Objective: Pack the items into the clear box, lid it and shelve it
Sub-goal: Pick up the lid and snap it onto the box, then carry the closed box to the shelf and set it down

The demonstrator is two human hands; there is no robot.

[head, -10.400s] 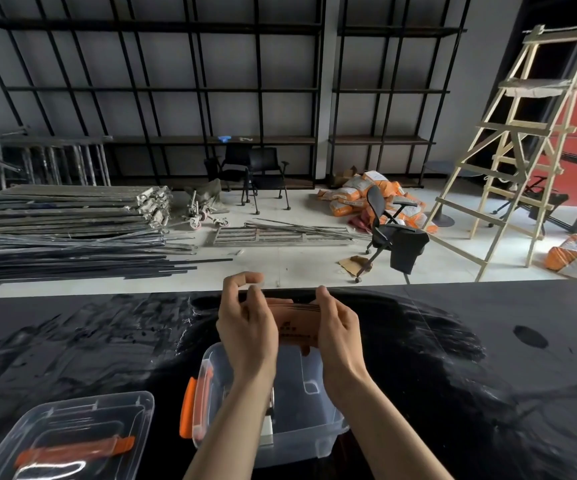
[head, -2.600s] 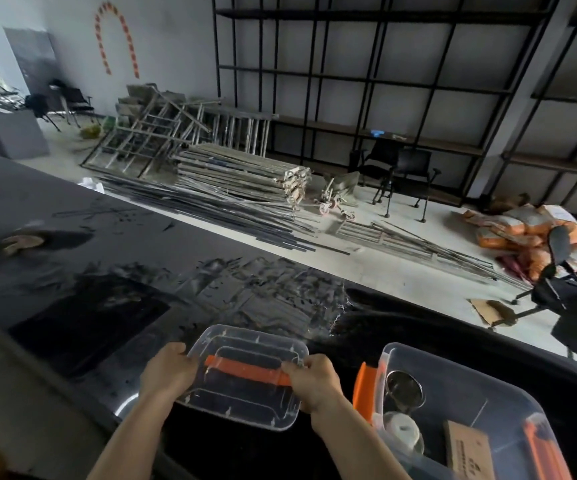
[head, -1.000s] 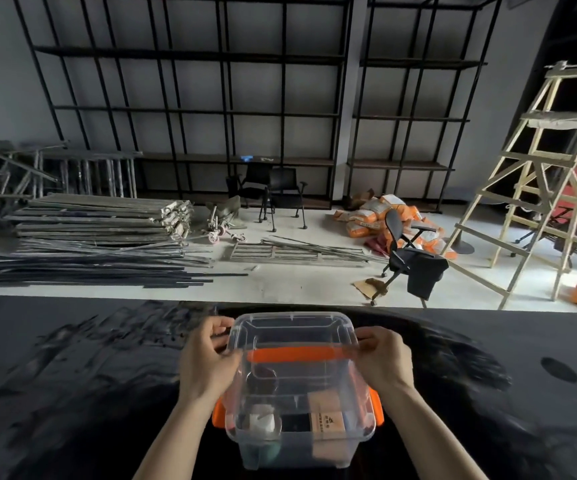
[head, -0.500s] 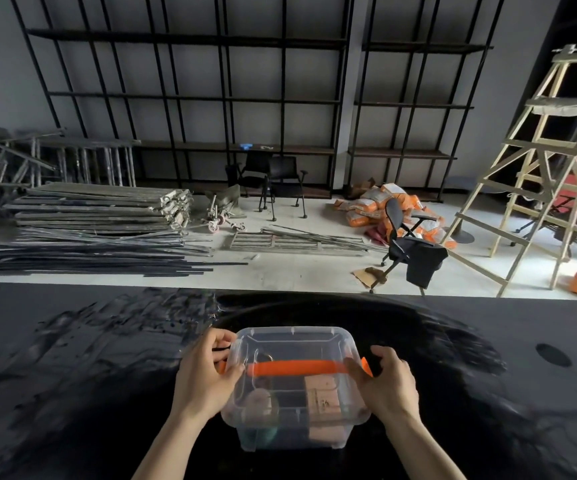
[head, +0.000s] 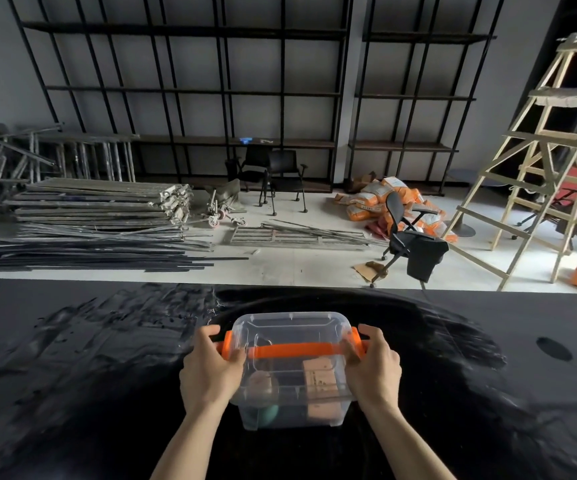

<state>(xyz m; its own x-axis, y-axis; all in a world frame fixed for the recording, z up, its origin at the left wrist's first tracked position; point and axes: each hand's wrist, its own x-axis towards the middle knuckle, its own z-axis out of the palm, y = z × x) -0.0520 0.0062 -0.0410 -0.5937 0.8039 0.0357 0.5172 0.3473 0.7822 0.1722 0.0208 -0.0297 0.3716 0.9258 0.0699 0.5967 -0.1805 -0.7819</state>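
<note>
Two hands, left point(head: 207, 372) and right point(head: 373, 370), each grip clenched on an orange side latch point(head: 226, 346) of the clear box point(head: 290, 368), lid point(head: 289, 329) seated, resting on the black counter point(head: 72, 358): likely pressing latches shut before shelving.

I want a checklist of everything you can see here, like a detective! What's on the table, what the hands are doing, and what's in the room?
Surface: black glossy table, smeared and reflective.
Job's things: clear box stands on the table with its lid on and the orange handle lying across it; a brown carton and a roundish pale item show through the wall.
Clutter: nothing seen on the table besides the box.
Hands: left hand and right hand press the orange side latches.
Cables: nothing seen.
Surroundings: black shelving, stacked metal poles, chairs, orange sacks, wooden ladder.
</note>
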